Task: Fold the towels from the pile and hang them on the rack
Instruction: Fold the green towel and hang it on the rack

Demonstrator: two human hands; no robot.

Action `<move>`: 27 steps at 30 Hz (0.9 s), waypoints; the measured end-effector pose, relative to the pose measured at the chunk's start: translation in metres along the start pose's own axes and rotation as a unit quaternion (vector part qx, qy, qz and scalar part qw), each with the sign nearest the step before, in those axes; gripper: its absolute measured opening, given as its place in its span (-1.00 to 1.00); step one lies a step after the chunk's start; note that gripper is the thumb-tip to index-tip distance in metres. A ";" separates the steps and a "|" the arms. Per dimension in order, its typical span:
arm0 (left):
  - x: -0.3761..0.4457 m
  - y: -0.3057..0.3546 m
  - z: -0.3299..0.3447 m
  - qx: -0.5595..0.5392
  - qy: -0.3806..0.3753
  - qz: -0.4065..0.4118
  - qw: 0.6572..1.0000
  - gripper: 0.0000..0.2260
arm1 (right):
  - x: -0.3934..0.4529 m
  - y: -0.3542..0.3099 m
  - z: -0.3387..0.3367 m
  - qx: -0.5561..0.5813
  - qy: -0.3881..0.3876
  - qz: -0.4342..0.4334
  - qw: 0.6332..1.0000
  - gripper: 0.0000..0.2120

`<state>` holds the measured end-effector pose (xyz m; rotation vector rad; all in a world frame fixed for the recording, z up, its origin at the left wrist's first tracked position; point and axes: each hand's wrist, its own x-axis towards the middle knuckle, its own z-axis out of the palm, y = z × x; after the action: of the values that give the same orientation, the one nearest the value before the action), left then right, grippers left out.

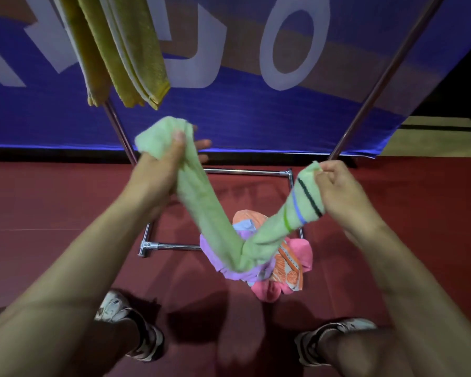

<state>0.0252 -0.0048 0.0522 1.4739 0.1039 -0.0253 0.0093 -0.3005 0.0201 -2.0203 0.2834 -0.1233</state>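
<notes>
One towel in hand, more waiting

Your left hand [161, 161] and right hand [340, 186] each grip an end of the green towel [201, 208], sagging unfolded above the floor pile [291, 257]; yellow towels [125, 50] already hang on the rack [245, 172].

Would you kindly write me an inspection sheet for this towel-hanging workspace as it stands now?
Surface: dark red floor.
Job's things: green towel sagging between both hands; pile of coloured towels below; yellow towels hung on the rack.
Clutter: nothing seen.
Grippers: left hand grips one towel end; right hand pinches the striped end.
Cables: nothing seen.
Surroundings: blue banner; person's shoes.
</notes>
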 end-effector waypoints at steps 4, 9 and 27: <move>0.011 0.006 -0.029 -0.060 0.163 -0.005 0.985 -0.57 | 0.009 0.022 -0.030 -0.078 0.044 -0.008 0.996 -0.74; 0.010 0.004 -0.070 -0.061 0.219 -0.047 0.973 -0.63 | 0.010 0.046 -0.056 -0.178 0.068 0.014 0.982 -0.80; -0.042 -0.044 0.048 0.325 -0.303 0.059 0.894 -0.76 | -0.043 -0.047 0.010 0.391 -0.286 0.108 0.868 -0.80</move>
<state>-0.0178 -0.0591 0.0164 2.0699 -0.5534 -0.4578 -0.0235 -0.2608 0.0595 -1.1286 0.0511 0.4402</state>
